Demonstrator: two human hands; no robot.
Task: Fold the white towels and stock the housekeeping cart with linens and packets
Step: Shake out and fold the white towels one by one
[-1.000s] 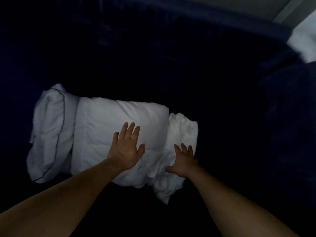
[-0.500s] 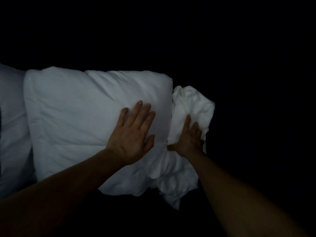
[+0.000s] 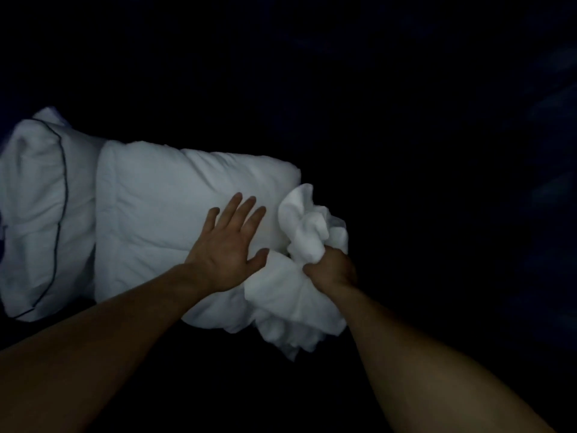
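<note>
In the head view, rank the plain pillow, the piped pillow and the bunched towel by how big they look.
1. plain pillow
2. piped pillow, though the frame edge cuts it off
3. towel, bunched in the right hand

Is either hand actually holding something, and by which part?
The right hand grips the crumpled white cloth around its bunched middle; cloth sticks out above and below the fist. The left hand holds nothing, pressing flat on the white pillow.
</note>
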